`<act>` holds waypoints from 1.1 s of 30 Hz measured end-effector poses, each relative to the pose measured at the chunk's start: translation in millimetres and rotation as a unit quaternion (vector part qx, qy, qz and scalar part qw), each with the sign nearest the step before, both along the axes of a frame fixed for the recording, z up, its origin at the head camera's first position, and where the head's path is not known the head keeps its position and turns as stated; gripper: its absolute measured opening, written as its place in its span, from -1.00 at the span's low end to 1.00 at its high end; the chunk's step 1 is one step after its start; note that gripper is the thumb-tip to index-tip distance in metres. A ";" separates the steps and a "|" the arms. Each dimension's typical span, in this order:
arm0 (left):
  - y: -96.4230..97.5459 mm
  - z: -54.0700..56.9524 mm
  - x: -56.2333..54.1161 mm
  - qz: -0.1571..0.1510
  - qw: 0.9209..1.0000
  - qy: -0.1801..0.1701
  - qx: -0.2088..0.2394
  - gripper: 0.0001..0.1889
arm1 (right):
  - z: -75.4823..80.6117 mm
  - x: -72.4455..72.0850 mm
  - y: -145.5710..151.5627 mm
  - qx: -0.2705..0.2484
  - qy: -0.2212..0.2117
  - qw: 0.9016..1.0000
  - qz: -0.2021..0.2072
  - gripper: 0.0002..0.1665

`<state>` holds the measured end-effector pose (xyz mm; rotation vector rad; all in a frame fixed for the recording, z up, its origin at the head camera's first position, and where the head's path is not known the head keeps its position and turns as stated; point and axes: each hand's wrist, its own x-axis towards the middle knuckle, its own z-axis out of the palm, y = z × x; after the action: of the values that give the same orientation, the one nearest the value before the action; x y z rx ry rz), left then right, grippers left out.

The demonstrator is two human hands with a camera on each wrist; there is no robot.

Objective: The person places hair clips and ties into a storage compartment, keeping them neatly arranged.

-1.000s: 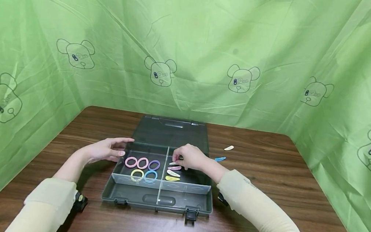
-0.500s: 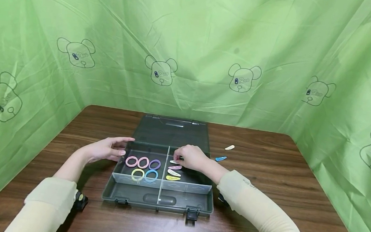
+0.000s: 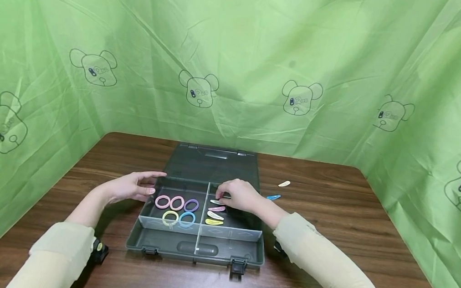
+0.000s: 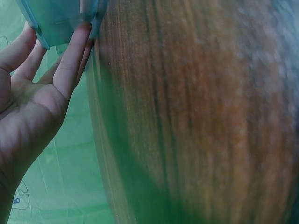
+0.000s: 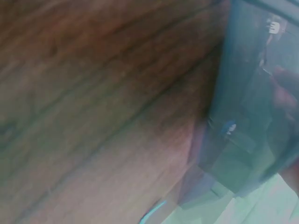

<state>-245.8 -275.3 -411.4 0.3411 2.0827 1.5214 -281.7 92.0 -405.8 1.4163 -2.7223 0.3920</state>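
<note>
A dark translucent divided box (image 3: 133,238) lies with its lid folded back on the table. My left hand (image 3: 128,185) touches its left side near the back corner, fingers spread; in the left wrist view, straight fingertips meet the box wall (image 4: 60,28). My right hand (image 3: 238,195) is inside the back right compartment, its fingertips at the right end of a white hair clip (image 3: 215,202). Below that clip lie a pink hair clip (image 3: 216,208), another white hair clip (image 3: 215,215) and a yellow hair clip (image 3: 214,222). The right wrist view is blurred, the hand partly visible through the box.
Several hair ties lie in the back left compartment, among them a purple hair tie (image 3: 191,205) and a yellow hair tie (image 3: 170,218). On the table (image 3: 323,207), right of the box, are a cream hair clip (image 3: 284,184) and a blue hair clip (image 3: 273,197). Green cloth (image 3: 248,127) surrounds the table.
The topmost white clip, tilted in my right fingers a second ago, now lies flat above the pink one. My right fingertips have shifted slightly right along it. My left hand stays put.
</note>
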 end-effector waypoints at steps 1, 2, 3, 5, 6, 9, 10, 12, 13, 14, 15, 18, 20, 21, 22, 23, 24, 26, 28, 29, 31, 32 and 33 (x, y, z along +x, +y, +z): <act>-0.1 -0.7 0.1 0.000 1.000 0.000 -0.001 -0.33 | 1.5 0.7 0.9 -0.002 -0.003 1.000 0.001 -0.93; 0.0 -1.2 0.3 0.003 1.000 -0.001 -0.002 -0.33 | 2.9 1.4 2.1 -0.004 -0.004 1.000 0.003 -0.93; -0.1 -1.9 0.2 0.004 1.000 -0.001 -0.003 -0.34 | 4.7 2.1 3.4 -0.005 -0.005 1.000 0.004 -0.93; -0.3 -2.7 0.4 0.003 1.000 0.001 -0.003 -0.34 | 8.6 3.6 6.3 -0.011 -0.006 1.000 0.007 -0.92; -0.3 -2.9 0.5 0.004 1.000 0.001 -0.003 -0.34 | 10.8 4.3 7.9 -0.016 -0.007 1.000 0.009 -0.92; -0.2 -3.0 0.6 0.003 1.000 0.001 -0.002 -0.34 | 17.0 5.7 13.5 -0.034 -0.009 0.999 0.013 -0.91; -0.3 -3.0 0.7 -0.001 1.000 0.003 -0.002 -0.34 | 18.8 6.1 15.5 -0.039 -0.009 0.999 0.015 -0.90; -0.1 -2.3 1.1 0.000 1.000 0.003 -0.002 -0.34 | 22.3 6.7 19.4 -0.046 -0.009 0.999 0.018 -0.91; -0.2 -2.1 1.2 0.000 1.000 0.003 -0.003 -0.33 | 24.0 7.0 21.5 -0.048 -0.008 0.999 0.019 -0.91; -0.2 -1.6 1.4 -0.002 1.000 0.005 -0.004 -0.33 | 26.1 7.5 23.4 -0.051 -0.010 0.998 0.021 -0.91; -0.3 -1.3 1.4 0.000 1.000 0.004 -0.005 -0.33 | 28.1 7.9 25.5 -0.054 -0.011 0.998 0.024 -0.90; -0.3 -0.6 1.5 0.003 1.000 0.002 -0.008 -0.32 | 35.4 9.5 32.2 -0.062 -0.022 0.997 0.027 -0.89; -0.7 -0.4 1.4 0.000 1.000 0.004 -0.007 -0.32 | 40.9 10.2 37.3 -0.066 -0.029 0.997 0.026 -0.88; -0.5 -0.2 1.6 0.004 1.000 0.001 -0.006 -0.33 | 43.6 10.4 40.2 -0.066 -0.031 0.997 0.024 -0.88; -0.5 -0.1 1.6 0.003 1.000 0.003 -0.006 -0.33 | 46.5 10.6 43.1 -0.068 -0.033 0.997 0.022 -0.88; -0.5 0.0 1.8 0.002 1.000 0.003 -0.005 -0.33 | 49.5 10.7 46.1 -0.070 -0.031 0.997 0.019 -0.88; -0.6 0.0 1.8 0.001 1.000 0.004 -0.004 -0.32 | 52.3 10.7 49.3 -0.071 -0.030 0.997 0.017 -0.88; -0.5 0.2 1.8 0.002 1.000 0.002 -0.002 -0.32 | 58.0 11.3 55.8 -0.076 -0.032 0.997 0.010 -0.88; -0.4 0.5 1.9 0.001 1.000 0.004 0.000 -0.33 | 63.2 11.8 62.9 -0.085 -0.041 0.996 0.002 -0.87; -0.3 0.7 1.9 0.001 1.000 0.004 0.000 -0.33 | 65.3 12.1 66.7 -0.088 -0.047 0.995 -0.005 -0.87; -0.1 1.1 2.0 0.001 1.000 0.006 -0.001 -0.33 | 68.8 12.2 74.1 -0.097 -0.059 0.993 -0.017 -0.86; 0.1 1.3 2.1 0.002 1.000 0.007 -0.002 -0.33 | 70.1 11.9 77.9 -0.102 -0.065 0.992 -0.022 -0.84; 0.2 1.4 2.2 0.002 1.000 0.007 -0.002 -0.33 | 70.9 11.5 81.7 -0.107 -0.070 0.991 -0.026 -0.84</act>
<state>-243.7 -275.1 -410.1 0.3464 2.0988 1.5216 -270.2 173.8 -334.9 1.3049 -2.7157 0.7818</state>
